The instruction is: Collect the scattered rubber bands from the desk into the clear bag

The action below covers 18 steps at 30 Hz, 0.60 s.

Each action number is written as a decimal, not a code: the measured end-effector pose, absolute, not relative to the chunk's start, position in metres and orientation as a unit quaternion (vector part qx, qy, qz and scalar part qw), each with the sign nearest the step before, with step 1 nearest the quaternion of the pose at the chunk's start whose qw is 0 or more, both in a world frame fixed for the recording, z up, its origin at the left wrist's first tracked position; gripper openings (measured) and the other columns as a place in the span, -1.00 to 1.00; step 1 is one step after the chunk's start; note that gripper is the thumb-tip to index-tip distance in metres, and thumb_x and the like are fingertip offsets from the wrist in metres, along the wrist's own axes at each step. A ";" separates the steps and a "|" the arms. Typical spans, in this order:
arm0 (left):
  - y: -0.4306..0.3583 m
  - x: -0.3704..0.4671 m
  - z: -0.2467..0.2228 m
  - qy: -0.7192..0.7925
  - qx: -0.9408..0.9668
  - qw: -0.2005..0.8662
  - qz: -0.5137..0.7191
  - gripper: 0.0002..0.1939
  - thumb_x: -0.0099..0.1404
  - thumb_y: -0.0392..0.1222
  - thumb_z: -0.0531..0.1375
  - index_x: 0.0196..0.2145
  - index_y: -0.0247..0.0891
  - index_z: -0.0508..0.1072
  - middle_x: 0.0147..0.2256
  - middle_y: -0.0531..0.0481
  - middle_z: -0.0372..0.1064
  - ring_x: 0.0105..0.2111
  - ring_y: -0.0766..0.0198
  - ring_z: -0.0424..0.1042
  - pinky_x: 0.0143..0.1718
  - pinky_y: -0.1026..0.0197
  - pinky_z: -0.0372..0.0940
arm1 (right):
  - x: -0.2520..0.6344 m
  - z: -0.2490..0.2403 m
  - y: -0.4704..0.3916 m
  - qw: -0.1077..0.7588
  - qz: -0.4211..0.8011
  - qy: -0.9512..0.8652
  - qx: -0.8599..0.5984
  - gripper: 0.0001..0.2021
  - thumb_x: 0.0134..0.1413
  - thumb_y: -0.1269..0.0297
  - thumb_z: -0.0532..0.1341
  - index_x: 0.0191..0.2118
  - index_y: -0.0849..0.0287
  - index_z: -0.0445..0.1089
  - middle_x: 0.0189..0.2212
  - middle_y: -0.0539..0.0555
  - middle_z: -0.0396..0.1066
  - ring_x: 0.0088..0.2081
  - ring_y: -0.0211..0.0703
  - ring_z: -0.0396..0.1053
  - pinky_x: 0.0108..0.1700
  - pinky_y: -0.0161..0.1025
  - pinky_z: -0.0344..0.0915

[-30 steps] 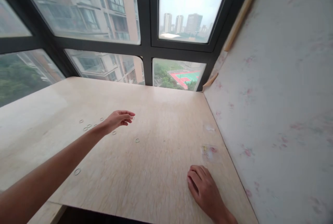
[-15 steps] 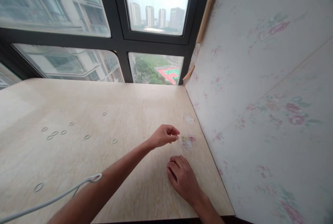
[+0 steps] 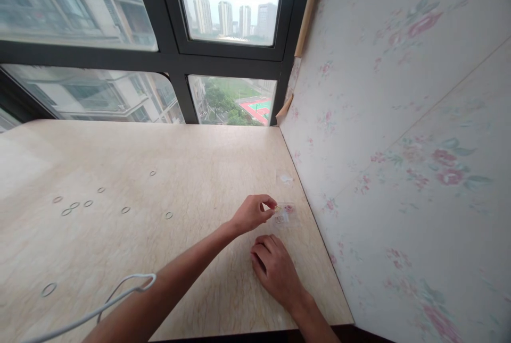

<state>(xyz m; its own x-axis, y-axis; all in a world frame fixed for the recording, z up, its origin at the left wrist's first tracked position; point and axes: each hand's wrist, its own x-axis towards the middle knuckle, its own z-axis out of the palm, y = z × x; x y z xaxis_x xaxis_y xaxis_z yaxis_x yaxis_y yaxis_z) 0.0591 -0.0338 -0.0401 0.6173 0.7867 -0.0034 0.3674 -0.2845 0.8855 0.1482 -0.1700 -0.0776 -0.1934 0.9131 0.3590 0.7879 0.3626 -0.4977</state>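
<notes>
Head view: pale marbled surface (image 3: 207,173), dark-framed window (image 3: 233,69) beyond, flowered wall (image 3: 399,119) right of fingers
Left hand (image 3: 252,214): thumb and forefinger nearly together, narrow gap, at left edge of clear box (image 3: 294,220); cannot tell whether anything pinched
Box just right of those fingertips, small yellow and reddish pieces (image 3: 289,208) inside
Thin rings (image 3: 169,218) scattered well left of fingers
Right hand (image 3: 275,268) on surface, nearer viewer than left fingertips, fingers loosely curled; contents, if any, hidden
</notes>
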 end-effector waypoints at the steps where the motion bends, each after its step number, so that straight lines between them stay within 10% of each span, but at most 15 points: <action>1: -0.034 0.054 -0.039 0.388 0.763 0.464 0.227 -0.87 0.14 -0.27 0.20 -0.33 -0.27 0.51 -0.45 0.02 0.49 -0.61 0.40 0.37 -0.55 0.36 0.21 | 0.148 -0.077 -0.170 0.306 0.101 -0.766 -0.556 -0.86 0.15 0.48 0.10 -0.29 0.15 0.37 -0.27 0.09 0.36 -0.21 -0.10 0.31 -0.14 -0.12 0.29; 11: -0.065 -0.060 -0.070 0.526 0.718 0.324 0.319 -0.82 0.24 -0.17 0.09 -0.33 -0.22 0.48 -0.46 0.01 0.44 -0.51 0.30 0.38 -0.44 0.27 0.30 | 0.148 -0.073 -0.170 0.304 0.106 -0.769 -0.553 -0.84 0.19 0.45 0.05 -0.32 0.16 0.35 -0.32 0.10 0.36 -0.24 -0.11 0.32 -0.16 -0.12 0.30; 18: -0.121 -0.142 -0.078 0.507 0.808 0.133 0.269 -0.73 0.25 -0.20 0.10 -0.09 -0.15 0.44 0.05 -0.19 0.33 0.04 0.02 0.32 0.02 -0.09 0.26 | 0.146 -0.076 -0.162 0.300 0.104 -0.780 -0.540 -0.83 0.21 0.38 0.04 -0.33 0.13 0.35 -0.35 0.08 0.39 -0.28 -0.13 0.38 -0.23 -0.18 0.34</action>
